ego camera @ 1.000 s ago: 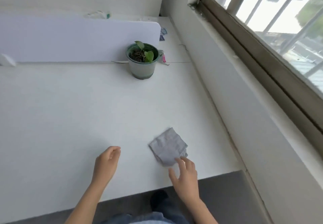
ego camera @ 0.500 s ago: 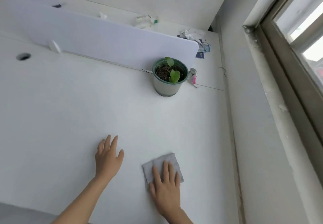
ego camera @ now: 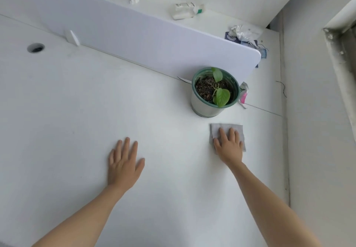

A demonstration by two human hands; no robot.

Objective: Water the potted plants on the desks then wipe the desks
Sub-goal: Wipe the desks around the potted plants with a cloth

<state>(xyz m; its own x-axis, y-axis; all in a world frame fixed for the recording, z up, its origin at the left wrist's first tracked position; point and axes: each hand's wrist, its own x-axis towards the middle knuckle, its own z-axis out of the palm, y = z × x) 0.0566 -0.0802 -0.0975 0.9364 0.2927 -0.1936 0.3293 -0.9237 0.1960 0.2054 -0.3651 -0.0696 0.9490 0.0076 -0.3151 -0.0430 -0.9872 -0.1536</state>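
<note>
Your right hand (ego camera: 228, 146) presses flat, fingers spread, on the soft, limp grey folded cloth (ego camera: 227, 134) near the white desk's (ego camera: 77, 102) right edge, so pin its middle, while your left hand (ego camera: 123, 165) lies open, empty.

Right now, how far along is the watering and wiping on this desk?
Watering: the potted plant has dark soil, but whether it is watered cannot be told. In hand: the right hand presses flat on the grey cloth just in front of the pot, wiping the white desk; the left hand rests open on the desk. Left: most of the desk, and the cluttered desk beyond the divider panel.
</note>
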